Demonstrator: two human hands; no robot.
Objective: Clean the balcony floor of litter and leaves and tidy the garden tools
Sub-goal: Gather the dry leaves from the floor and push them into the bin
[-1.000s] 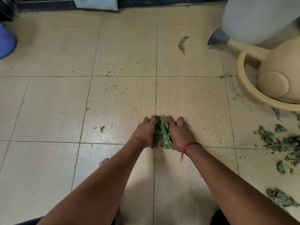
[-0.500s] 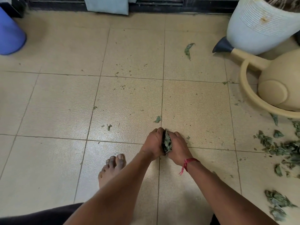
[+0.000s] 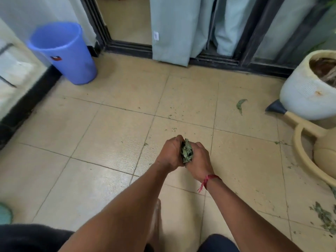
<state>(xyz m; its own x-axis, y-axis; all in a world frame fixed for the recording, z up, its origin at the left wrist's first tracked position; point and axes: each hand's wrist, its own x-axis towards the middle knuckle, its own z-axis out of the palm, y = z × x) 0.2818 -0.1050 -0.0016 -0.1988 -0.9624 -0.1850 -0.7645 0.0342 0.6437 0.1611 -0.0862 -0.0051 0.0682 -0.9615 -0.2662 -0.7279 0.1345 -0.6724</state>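
Squeezing a light, crumbly-looking clump of leaves (image 3: 186, 151) between left hand (image 3: 170, 155) and right hand (image 3: 199, 161), both curled round its sides.

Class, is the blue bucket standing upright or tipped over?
Upright: the blue bucket stands on its base on the floor, open rim facing up.

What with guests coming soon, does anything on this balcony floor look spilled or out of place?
Yes. Dry leaves lie scattered at the right edge, a single leaf sits near the white planter, and fine crumbs dot the tiles. The left hand and right hand grip one gathered clump.
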